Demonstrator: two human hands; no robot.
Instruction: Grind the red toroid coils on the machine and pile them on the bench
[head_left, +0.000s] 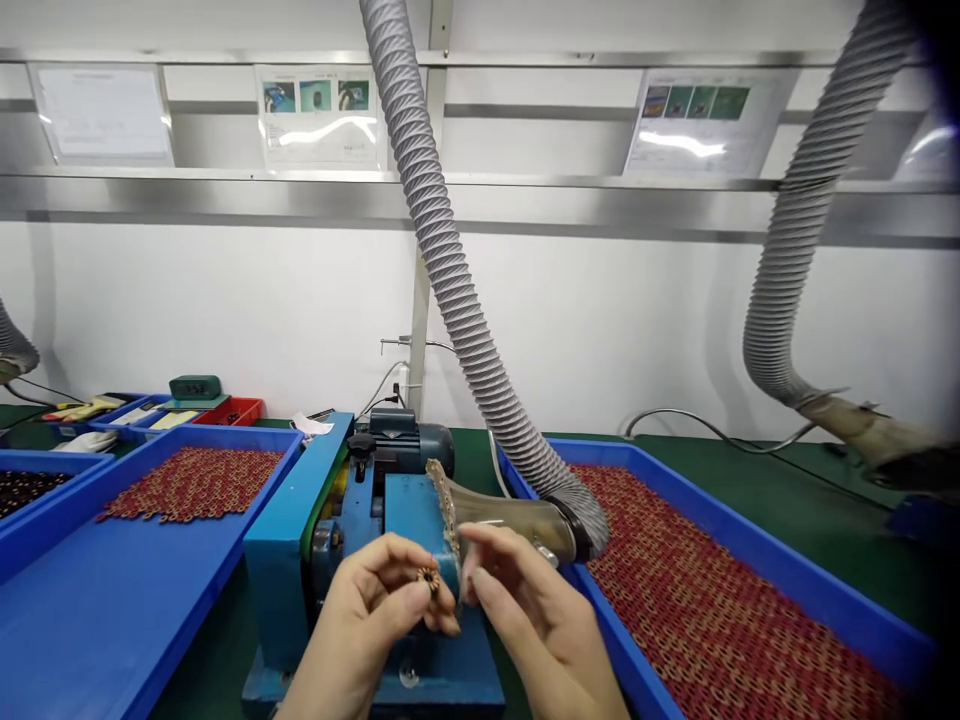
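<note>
Left hand (379,610): closed in a pinch, holding one copper-wound ring (429,578) upright between thumb and fingers; the wrist rose from the lower edge, fingers bent toward the right. Right hand (536,615): fingers curled, thumb and forefinger tips near each other and just beside the left fingertips; whether they held anything could not be told. The ring was in front of the blue machine (281,575), below the hose (450,260). Left tray (97,620): red rings (202,480) lay at its far end. Right tray (795,568): red rings covered its floor.
</note>
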